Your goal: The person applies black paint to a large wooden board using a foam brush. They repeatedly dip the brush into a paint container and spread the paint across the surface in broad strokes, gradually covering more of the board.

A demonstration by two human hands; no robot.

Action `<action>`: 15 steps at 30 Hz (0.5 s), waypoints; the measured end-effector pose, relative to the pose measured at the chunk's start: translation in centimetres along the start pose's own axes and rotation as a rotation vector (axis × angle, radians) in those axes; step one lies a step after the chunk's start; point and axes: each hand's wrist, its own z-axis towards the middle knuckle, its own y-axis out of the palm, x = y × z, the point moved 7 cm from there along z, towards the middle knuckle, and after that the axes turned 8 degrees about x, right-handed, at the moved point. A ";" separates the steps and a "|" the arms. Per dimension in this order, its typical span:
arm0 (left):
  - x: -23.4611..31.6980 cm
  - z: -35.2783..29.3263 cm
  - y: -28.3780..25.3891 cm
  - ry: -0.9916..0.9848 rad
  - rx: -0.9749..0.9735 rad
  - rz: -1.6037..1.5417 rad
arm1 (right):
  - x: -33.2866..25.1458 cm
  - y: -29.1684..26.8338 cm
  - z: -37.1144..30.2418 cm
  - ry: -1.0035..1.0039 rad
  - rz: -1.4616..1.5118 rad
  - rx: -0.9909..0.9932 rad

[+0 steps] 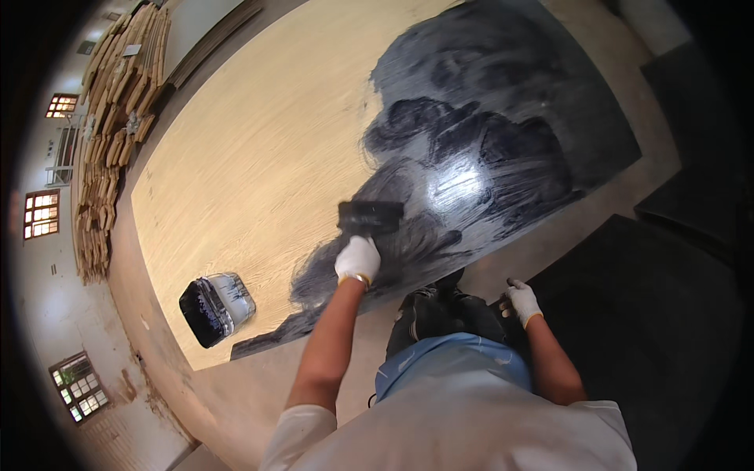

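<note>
Tub (pixel 240 295), 1x, angular, black coating inside, sits on the bare near-left corner of the panel (pixel 251 149), in the way there. Panel: 1x, pale, streaky grain; right part under swirly black coat, wet glare mid-right. Left hand (pixel 359 261), white knit glove, closed around 1 wide black applicator (pixel 371 216), at the coat's left edge. Right hand (pixel 521 302), also gloved, off the near edge, fingers loosely spread. Far left: stacked brown slats (pixel 110 133), count unclear; 3 gridded windows (pixel 41 213). Right: dark flat sheets (pixel 613 306).
</note>
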 end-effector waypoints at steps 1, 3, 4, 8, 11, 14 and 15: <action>1.0 3.3 -1.0 0.096 0.079 -0.045 | -0.2 0.4 -0.4 -0.006 -0.010 -0.013; 3.2 9.5 -4.0 0.131 0.069 -0.052 | -1.1 -0.1 -1.3 -0.025 0.013 0.001; 4.5 11.5 -5.1 0.234 0.064 0.051 | -1.2 -0.4 -1.7 -0.037 0.041 0.006; 13.0 3.6 -0.1 0.291 -0.075 0.090 | 1.3 -3.7 -2.6 0.020 0.141 0.095; 15.9 1.7 3.2 0.381 -0.197 0.184 | 6.6 -7.1 0.0 0.127 0.256 0.162; 15.6 9.0 -3.5 0.223 0.028 0.037 | 6.6 -10.0 1.2 0.142 0.266 0.239; 13.1 14.0 -3.7 0.257 0.050 0.103 | 5.8 -10.2 2.4 0.127 0.260 0.216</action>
